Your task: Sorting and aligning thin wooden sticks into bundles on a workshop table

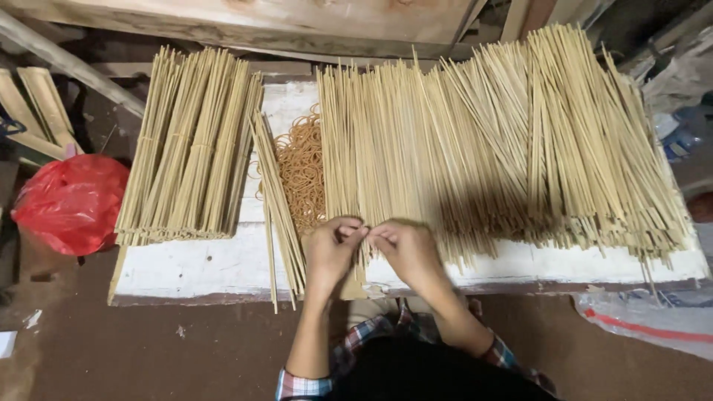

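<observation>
I look down through the head camera at both hands meeting at the near edge of a white-painted board [215,267]. My left hand [332,249] and right hand [407,251] sit knuckle to knuckle, fingertips nearly touching. The fingers of both are curled and pinched around the near ends of a small clutch of thin bamboo sticks [362,256], which run away from the fingertips toward the far side of the board. Whether a band is between the fingertips I cannot tell; that spot is too small and shadowed.

Just beyond the fingers and spreading far off to the right lies the big loose heap of bamboo sticks [505,141], fanned across the board, their near ends ragged along the board's edge. The clutch I grip comes out of this heap's left side.

Just left of the left fingers lies a thin loose row of sticks [278,215], slanting, its near tips overhanging the board edge. Beyond the left fingertips, between that row and the heap, sits a pile of tan rubber bands [301,174]. Farther left, well apart from the hands, lie tied bundles of sticks [189,148], side by side.

Off the board's left end, a red plastic bag [70,200] rests on the floor. Plaid sleeves [301,386] cover my forearms near the picture's lower edge.
</observation>
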